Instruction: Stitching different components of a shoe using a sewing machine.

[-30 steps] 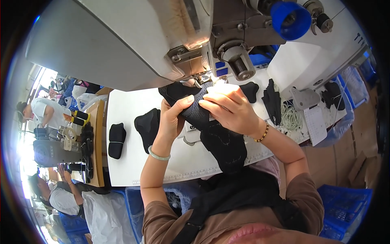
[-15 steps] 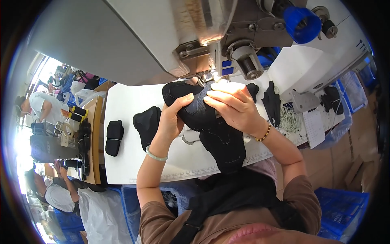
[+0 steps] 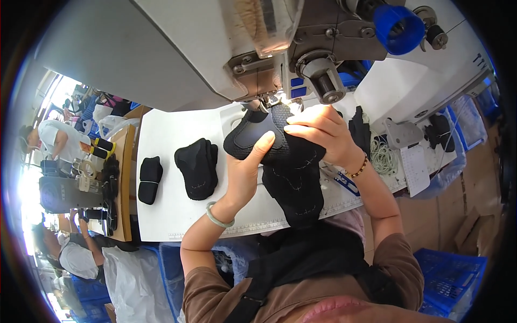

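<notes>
Overhead, a person sits at an industrial sewing machine [image 3: 258, 64], both hands holding one black shoe upper [image 3: 274, 145] at the needle. The left hand [image 3: 246, 169] comes up from below, its thumb pressed onto the smooth grey-black panel at the upper's near-left end, fingers curled beneath it. The right hand [image 3: 323, 132] lies on top of the mesh part, fingers bent and flat against the fabric, closed onto it from the right. So the upper sits between the two hands, left hand under and to the left, right hand over and to the right.

The upper's long axis runs from the needle at upper centre down toward the person's lap. Its rounded end points up at the needle; its wider tail, marked with pale stitch lines, hangs over the table edge [image 3: 258, 226] toward the person.

On the white table to the left lie a stack of black cut pieces [image 3: 198, 168] and, further left, a smaller black bundle [image 3: 149, 178], both well apart from the hands. A green bangle [image 3: 218, 216] circles the left wrist; a beaded bracelet [image 3: 356, 169] circles the right.
</notes>
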`<state>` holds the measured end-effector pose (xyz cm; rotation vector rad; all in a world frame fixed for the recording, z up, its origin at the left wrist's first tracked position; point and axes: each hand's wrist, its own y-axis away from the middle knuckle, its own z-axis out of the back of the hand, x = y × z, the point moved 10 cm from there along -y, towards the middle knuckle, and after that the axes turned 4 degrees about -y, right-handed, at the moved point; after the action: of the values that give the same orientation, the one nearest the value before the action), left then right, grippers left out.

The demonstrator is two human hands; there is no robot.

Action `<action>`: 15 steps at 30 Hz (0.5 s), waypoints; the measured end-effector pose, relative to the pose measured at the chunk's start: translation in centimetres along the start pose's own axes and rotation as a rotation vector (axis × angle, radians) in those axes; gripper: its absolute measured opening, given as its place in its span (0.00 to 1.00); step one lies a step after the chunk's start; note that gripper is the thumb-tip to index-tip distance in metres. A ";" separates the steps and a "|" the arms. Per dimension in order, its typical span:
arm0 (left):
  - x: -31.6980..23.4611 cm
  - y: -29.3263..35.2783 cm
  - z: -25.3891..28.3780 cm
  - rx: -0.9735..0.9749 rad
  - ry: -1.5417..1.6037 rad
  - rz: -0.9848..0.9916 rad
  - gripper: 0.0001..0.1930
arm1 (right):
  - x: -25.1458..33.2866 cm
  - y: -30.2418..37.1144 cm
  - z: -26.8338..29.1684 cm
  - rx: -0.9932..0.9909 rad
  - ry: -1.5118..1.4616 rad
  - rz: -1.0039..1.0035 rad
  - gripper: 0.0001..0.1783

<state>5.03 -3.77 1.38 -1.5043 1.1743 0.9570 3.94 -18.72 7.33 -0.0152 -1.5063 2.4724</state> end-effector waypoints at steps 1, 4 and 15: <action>0.1 0.0 -0.2 0.001 -0.003 0.002 0.10 | -0.2 -0.1 0.1 0.002 -0.046 -0.007 0.16; -0.2 0.4 -0.6 -0.024 -0.016 -0.025 0.09 | -1.0 -0.1 0.4 0.025 -0.125 -0.080 0.17; -1.7 -0.2 -0.8 -0.053 -0.195 -0.084 0.09 | -2.0 0.1 0.0 0.088 -0.106 -0.121 0.23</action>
<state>4.88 -4.17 3.21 -1.4546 0.9459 1.0593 5.83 -19.15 7.04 0.2192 -1.3929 2.4736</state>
